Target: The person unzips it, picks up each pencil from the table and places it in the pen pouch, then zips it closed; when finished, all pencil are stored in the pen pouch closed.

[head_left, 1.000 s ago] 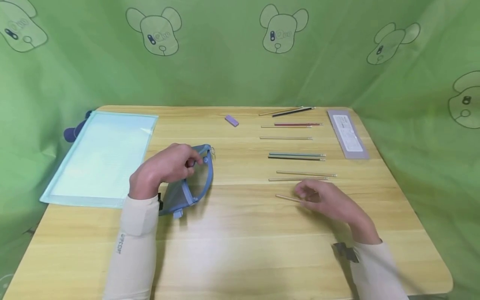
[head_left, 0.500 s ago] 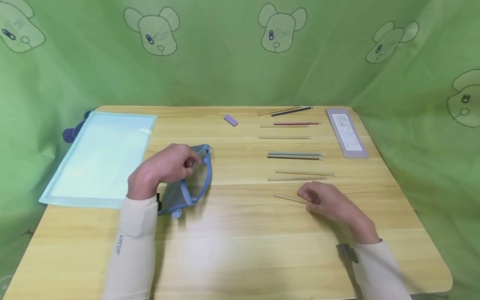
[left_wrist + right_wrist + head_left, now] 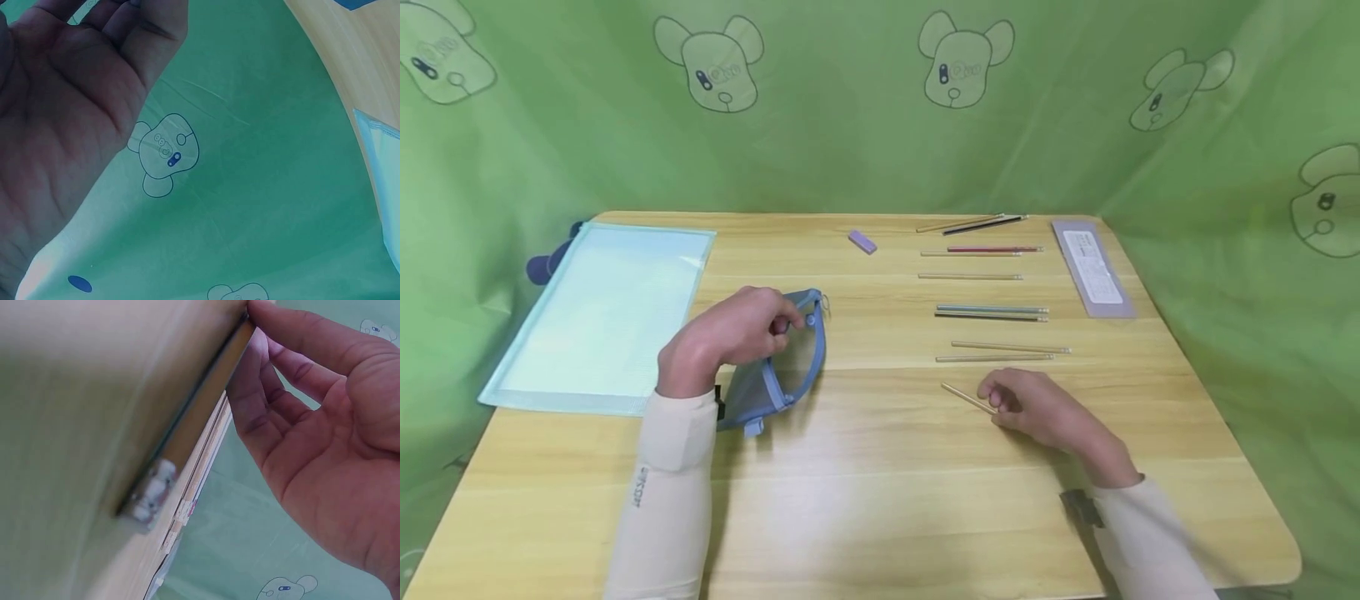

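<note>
My left hand (image 3: 735, 329) holds the upper rim of a blue zip pencil pouch (image 3: 772, 387), whose mouth gapes toward the right. In the left wrist view the palm of that hand (image 3: 75, 103) shows, but the pouch is out of sight. On the right, my right hand (image 3: 1037, 406) pinches a plain wooden pencil (image 3: 962, 394) between thumb and fingers, low over the table. The right wrist view shows this pencil (image 3: 199, 403) slanting from the fingertips to its pale eraser end. Just beyond the right hand lie two more wooden pencils (image 3: 995, 358).
Farther back are blue and dark pencils (image 3: 991, 310), a red pencil (image 3: 988, 249) and several others. A purple eraser (image 3: 862, 242) lies at the back. A light-blue mesh folder (image 3: 610, 312) covers the left side; a flat labelled case (image 3: 1093, 271) lies far right. Green curtain (image 3: 850, 150) surrounds the table.
My right hand has shifted slightly left and nearer, and the pencil at its fingertips has turned to a steeper slant. The left hand and pouch stay put.
</note>
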The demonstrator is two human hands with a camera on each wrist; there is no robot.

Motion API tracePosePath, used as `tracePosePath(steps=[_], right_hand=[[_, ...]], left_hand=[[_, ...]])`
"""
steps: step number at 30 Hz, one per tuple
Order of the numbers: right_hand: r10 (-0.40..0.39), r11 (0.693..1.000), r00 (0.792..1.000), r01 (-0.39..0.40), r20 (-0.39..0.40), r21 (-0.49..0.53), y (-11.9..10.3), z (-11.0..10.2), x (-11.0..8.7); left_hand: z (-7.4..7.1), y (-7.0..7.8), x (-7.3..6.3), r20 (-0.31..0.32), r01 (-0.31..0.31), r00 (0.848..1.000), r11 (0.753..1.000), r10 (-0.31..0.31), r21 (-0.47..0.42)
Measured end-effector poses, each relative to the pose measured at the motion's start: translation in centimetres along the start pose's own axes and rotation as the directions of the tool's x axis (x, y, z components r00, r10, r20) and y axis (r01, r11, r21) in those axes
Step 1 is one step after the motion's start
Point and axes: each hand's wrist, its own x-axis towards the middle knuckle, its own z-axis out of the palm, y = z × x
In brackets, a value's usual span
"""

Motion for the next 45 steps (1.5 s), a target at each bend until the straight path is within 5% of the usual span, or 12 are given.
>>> tracePosePath(steps=[17,45], right_hand=[[0.03,0.999,1.0,-0.03,-0.006,0.019,0.1,0.3,-0.9],[-0.049,0.999,0.999,0.049,-0.006,0.005,-2.3,2.4,-0.9]], left_hand=[[-0.2,-0.3,0.1,0.0,-0.022,1.0,1.0,0.022,0.018],[-0.6,-0.3,-0.4,-0.023,-0.029,0.999,1.0,0.029,0.007]])
